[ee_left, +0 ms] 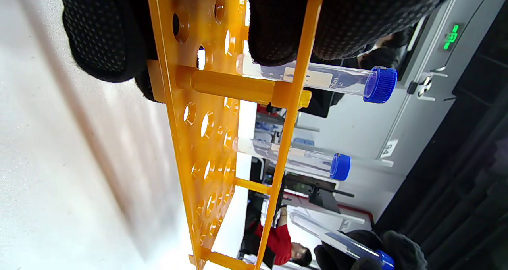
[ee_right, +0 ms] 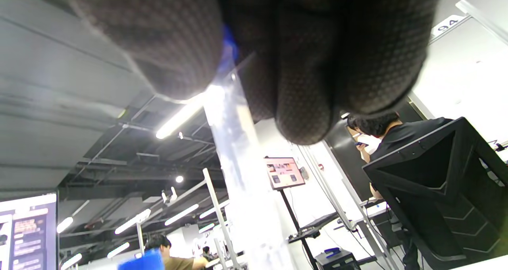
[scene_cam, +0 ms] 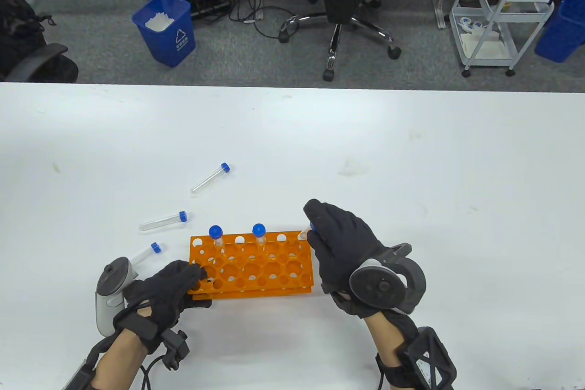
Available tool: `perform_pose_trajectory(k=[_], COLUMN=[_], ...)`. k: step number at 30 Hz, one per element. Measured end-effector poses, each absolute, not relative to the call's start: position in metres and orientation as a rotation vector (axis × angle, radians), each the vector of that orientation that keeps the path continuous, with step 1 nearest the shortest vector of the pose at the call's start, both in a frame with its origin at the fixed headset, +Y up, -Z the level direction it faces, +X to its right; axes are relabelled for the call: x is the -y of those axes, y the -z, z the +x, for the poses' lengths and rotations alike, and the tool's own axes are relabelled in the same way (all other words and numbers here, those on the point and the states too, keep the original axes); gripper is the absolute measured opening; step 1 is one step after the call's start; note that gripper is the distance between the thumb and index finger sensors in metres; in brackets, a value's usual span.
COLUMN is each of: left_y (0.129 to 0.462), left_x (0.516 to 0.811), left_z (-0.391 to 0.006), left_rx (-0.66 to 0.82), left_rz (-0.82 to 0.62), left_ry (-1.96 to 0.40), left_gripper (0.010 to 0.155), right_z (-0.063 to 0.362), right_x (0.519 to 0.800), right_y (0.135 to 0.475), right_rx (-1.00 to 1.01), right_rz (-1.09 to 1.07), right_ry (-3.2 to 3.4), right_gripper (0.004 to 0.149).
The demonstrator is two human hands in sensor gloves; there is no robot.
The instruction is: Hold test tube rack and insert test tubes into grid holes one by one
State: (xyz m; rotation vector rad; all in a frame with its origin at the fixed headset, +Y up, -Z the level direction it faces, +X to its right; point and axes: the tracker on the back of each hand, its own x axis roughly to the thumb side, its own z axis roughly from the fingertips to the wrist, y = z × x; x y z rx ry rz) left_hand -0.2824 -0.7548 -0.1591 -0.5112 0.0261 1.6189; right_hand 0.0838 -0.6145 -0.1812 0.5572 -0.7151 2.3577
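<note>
On a white bench (scene_cam: 411, 143), three capped test tubes lie loose toward the near left: one (scene_cam: 147, 253) just beside the left hand's tracker, a second (scene_cam: 163, 221) farther back, a third (scene_cam: 210, 178) farther still and to the right. The left hand (scene_cam: 167, 291) grips the left end of the orange test tube rack (scene_cam: 256, 266), which stands near the bench's near edge, left of centre; the left wrist view shows gloved fingers (ee_left: 274, 27) curled over the rack's (ee_left: 206, 143) top plate and a thumb against its underside. Two blue-capped tubes stand upright in the rack's far row, one (scene_cam: 216, 237) near the left end and one (scene_cam: 259, 233) at mid-row. At the rack's far right corner, the right hand (scene_cam: 340, 243) pinches a fourth tube (scene_cam: 305, 232) by its blue cap, the tube's lower end just at the top plate's corner hole; whether it has entered cannot be told. The right wrist view shows gloved fingertips (ee_right: 301, 103) closed around that clear tube (ee_right: 238, 151)
</note>
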Motion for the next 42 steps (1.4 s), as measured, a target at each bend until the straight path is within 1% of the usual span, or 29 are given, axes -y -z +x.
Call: perform_pose_trajectory(k=[9, 22, 33, 42], left_y=[0.159, 0.159, 0.159, 0.159], left_x=[0.756, 0.756, 0.756, 0.755], left_z=[-0.281, -0.281, -0.282, -0.283], left_rx=[-0.020, -0.016, -0.020, -0.026], left_rz=[-0.518, -0.515, -0.505, -0.501], left_ry=[-1.615, -1.615, -1.609, -1.618], left_gripper=[0.039, 0.039, 0.039, 0.039], right_z=[0.078, 0.065, 0.062, 0.064], right_x=[0.630, 0.648, 0.652, 0.650], right_y=[0.190, 0.196, 0.196, 0.196], right_rx=[0.640, 0.560, 0.526, 0.495], right_rz=[0.551, 0.600, 0.612, 0.593], right_ry=[-2.430, -2.582, -2.607, -2.596], right_gripper=[0.055, 0.055, 0.055, 0.064])
